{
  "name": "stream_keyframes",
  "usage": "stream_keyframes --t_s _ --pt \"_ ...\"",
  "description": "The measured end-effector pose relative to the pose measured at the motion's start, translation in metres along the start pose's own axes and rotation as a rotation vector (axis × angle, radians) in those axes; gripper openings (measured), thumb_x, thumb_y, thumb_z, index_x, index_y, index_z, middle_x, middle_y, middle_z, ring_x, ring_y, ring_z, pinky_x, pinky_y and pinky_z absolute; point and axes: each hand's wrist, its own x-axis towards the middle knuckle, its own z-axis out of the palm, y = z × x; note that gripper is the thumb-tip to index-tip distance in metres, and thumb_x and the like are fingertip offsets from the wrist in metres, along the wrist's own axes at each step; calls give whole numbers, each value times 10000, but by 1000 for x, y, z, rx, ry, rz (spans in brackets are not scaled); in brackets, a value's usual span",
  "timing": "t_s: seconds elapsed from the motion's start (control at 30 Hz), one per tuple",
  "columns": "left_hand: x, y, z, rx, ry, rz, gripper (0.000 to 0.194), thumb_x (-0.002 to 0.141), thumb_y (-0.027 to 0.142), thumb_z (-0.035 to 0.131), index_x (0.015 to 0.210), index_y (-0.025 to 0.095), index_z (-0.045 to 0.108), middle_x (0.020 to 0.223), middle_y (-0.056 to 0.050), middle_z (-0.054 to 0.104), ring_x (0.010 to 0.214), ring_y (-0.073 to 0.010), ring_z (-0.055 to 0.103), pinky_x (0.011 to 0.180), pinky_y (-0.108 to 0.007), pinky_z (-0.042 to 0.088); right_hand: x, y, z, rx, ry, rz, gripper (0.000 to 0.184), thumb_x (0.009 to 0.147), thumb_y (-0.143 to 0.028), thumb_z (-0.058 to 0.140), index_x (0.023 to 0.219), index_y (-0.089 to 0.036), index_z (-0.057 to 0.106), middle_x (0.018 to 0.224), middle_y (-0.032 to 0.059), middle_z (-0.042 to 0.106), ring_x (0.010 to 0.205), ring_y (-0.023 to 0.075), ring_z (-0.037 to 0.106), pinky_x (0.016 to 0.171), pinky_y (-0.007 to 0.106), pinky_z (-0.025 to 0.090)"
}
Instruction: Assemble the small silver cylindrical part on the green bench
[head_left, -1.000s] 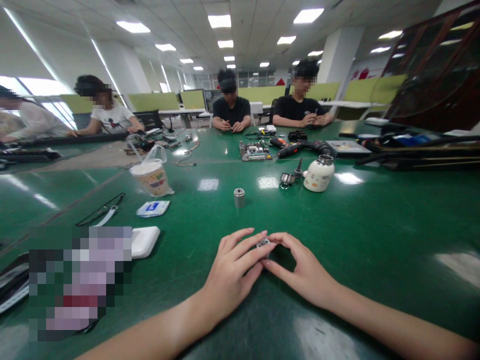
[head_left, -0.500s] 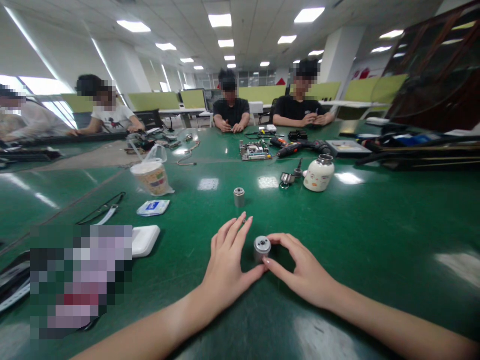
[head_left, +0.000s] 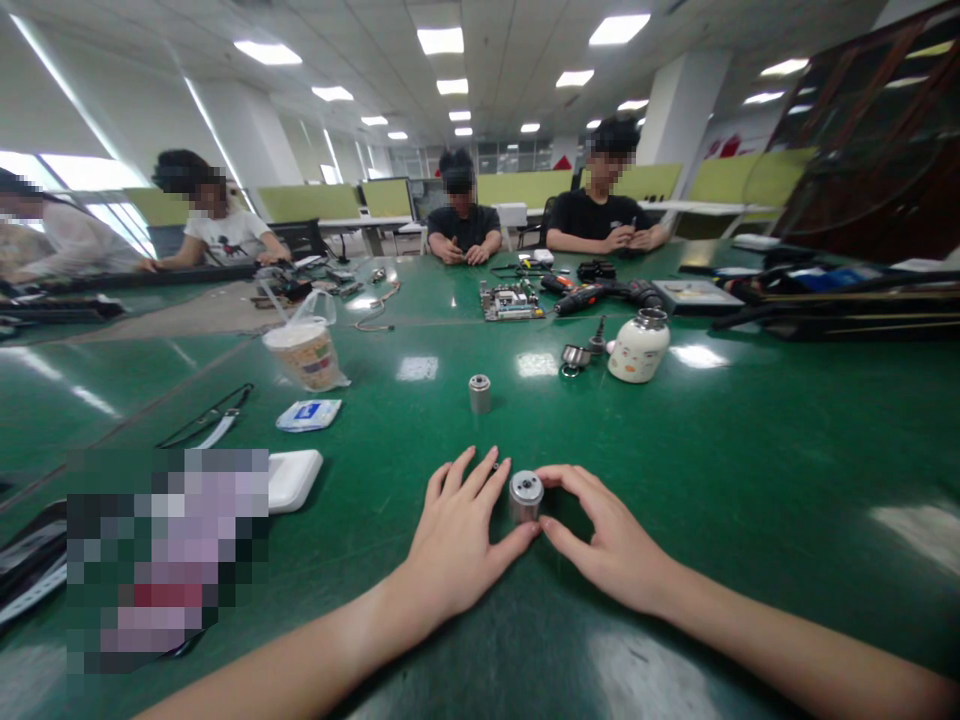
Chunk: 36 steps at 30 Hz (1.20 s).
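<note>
Metal cylinder (head_left: 526,500) stands upright at lower centre, between left hand (head_left: 454,540) and right hand (head_left: 611,535). Left fingers spread; thumb at cylinder base. Right thumb and forefinger curve about its right side; grip cannot be determined. Second cylinder (head_left: 480,396): frame centre.

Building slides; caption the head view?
Left hand and right hand flanking a metal cylinder on a green table, second cylinder beyond.

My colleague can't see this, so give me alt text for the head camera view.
A person's left hand and right hand frame an upright metal cylinder on a green table. A second cylinder stands beyond it, with a bagged cup to the left and a pale bottle to the right.
</note>
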Motion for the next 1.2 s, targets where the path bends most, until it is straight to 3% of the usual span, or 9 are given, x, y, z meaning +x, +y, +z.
stream_keyframes --t_s 0.23,0.57,0.97,1.2 --pt "-1 -2 0 -43 50 10 655 847 518 554 1408 212 408 1475 -109 407 1384 -309 285 1066 -538 315 -1 0 1 -9 7 7 388 768 -159 629 1138 -244 549 1101 59 622 1042 223 572 926 411 468" --pt "-1 -1 1 -29 36 -17 635 819 480 600 1384 233 447 1465 -80 428 1377 -318 299 1076 -526 320 1 -1 2 -7 -28 76 347 778 -219 649 1112 -243 558 1091 51 620 1046 221 560 938 410 438" --pt "-1 -2 3 -68 84 -4 634 817 515 600 1363 224 466 1434 -101 464 1367 -324 318 1054 -538 340 2 3 1 44 -38 89 361 744 -97 559 1078 -234 571 1091 43 616 1054 211 550 955 407 425" --pt "-1 3 -8 -170 251 108 575 826 407 622 1352 235 466 1410 -96 489 1363 -299 342 1084 -514 319 4 2 0 97 -24 112 415 704 -61 513 1078 -231 569 1086 37 621 1059 207 550 969 405 421"
